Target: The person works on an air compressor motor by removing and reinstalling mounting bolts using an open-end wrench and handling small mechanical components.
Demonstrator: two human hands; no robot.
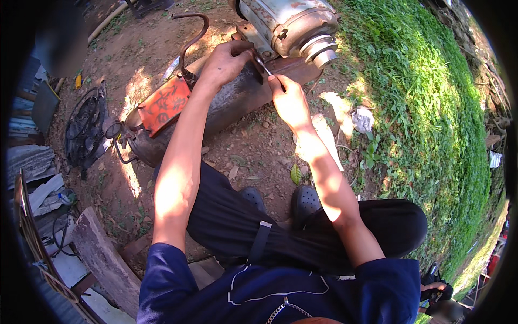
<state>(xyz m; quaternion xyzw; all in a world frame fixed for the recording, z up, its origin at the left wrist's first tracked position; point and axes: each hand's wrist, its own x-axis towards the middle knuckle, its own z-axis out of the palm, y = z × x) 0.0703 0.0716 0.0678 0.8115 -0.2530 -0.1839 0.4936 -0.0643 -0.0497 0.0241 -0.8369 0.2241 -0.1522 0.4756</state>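
Your right hand (290, 102) is pinching the near end of a slim metal tool (264, 66), thumb and fingertips together on it. The tool is slanting up and left toward the foot of the motor (288, 21), which is sitting above the dark cylindrical tank (232, 105). Your left hand (226, 65) is curling its fingers at the tool's far end, beside the motor mount; whether they are clamping anything is impossible to tell, as the back of the hand is hiding the contact. You are probably working a fastener at the mount. The next move is likely calling for seating the tool squarely and steadying its far end before applying force.
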